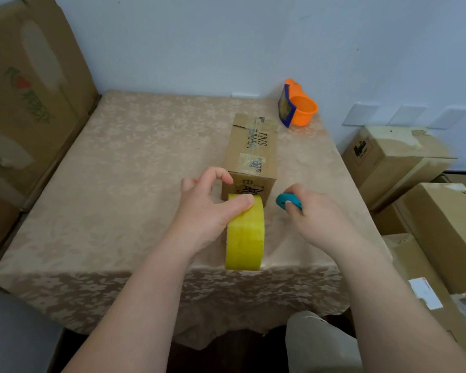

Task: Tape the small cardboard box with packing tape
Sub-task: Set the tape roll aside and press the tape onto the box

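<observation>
The small cardboard box (253, 152) lies lengthwise on the table (119, 184), with old tape strips and dark lettering on its top. A yellow roll of packing tape (245, 235) stands on edge just in front of the box's near end. My left hand (207, 208) grips the roll from the left, thumb across its top near the box. To the right of the roll, my right hand (312, 211) is closed around a small teal cutter (287, 201), whose tip points toward the box's near right corner.
An orange tape dispenser (297, 103) with a blue part sits at the table's far right corner. A large cardboard box (24, 103) leans at the left. Several cardboard boxes (404, 157) are stacked on the floor to the right.
</observation>
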A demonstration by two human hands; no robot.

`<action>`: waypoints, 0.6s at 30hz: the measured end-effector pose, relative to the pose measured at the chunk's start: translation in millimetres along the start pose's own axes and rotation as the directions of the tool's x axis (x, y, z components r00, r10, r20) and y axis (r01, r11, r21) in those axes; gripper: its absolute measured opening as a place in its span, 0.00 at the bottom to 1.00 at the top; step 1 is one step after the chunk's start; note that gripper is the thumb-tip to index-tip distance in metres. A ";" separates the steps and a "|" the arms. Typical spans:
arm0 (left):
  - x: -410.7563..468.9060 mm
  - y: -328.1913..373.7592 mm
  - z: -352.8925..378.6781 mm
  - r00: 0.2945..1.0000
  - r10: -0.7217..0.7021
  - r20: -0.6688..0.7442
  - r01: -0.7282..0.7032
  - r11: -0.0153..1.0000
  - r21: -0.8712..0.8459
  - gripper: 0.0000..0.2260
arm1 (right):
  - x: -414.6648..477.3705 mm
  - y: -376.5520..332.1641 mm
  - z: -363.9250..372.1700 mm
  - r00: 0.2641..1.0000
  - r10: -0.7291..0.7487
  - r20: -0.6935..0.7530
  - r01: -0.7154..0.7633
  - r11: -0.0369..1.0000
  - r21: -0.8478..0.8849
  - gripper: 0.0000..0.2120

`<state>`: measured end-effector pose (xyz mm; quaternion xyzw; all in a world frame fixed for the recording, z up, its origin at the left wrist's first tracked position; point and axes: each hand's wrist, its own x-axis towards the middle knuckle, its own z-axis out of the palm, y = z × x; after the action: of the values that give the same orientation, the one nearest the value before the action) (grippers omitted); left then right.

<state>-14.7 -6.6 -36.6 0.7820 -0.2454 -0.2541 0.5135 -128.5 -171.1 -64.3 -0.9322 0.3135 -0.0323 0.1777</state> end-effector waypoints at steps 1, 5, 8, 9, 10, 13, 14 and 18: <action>-0.6 -0.4 -0.9 0.999 -0.011 0.041 0.011 1.000 -0.002 0.12 | 1.8 2.9 3.6 1.000 0.017 -0.009 -0.017 1.000 -0.004 0.14; -0.8 -2.5 -3.8 0.978 -0.092 0.189 0.103 0.994 -0.047 0.09 | 7.0 7.1 8.8 0.996 0.059 -0.069 -0.058 0.998 0.011 0.16; -1.5 -1.9 -5.2 0.970 -0.115 0.212 0.127 0.991 -0.045 0.10 | 7.9 4.6 9.0 0.993 0.076 -0.090 -0.076 0.997 0.011 0.18; -2.0 -0.9 -5.4 0.966 -0.126 0.227 0.143 0.988 -0.057 0.10 | 8.1 4.2 9.4 0.993 0.082 -0.086 -0.082 0.997 0.005 0.18; -2.3 0.0 -5.4 0.960 -0.140 0.241 0.162 0.984 -0.077 0.11 | 7.9 3.6 9.2 0.993 0.083 -0.080 -0.084 0.996 -0.005 0.19; -2.5 2.1 -5.6 0.952 -0.171 0.254 0.213 0.965 -0.150 0.08 | 7.2 0.1 7.8 0.996 0.077 -0.047 -0.078 0.997 -0.018 0.20; -2.7 2.3 -6.0 0.951 -0.179 0.254 0.230 0.955 -0.188 0.07 | 7.1 -1.7 6.9 0.996 0.077 -0.053 -0.077 0.997 -0.011 0.20; -3.1 4.0 -7.9 0.948 -0.219 0.231 0.286 0.906 -0.312 0.06 | 8.2 -10.7 -1.5 0.973 0.121 -0.195 -0.096 0.987 0.132 0.18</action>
<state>-12.3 -0.7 -29.7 0.6783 -0.1420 -0.4311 0.5778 -116.0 -168.5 -59.6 -0.8930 0.3781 -0.1362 0.2026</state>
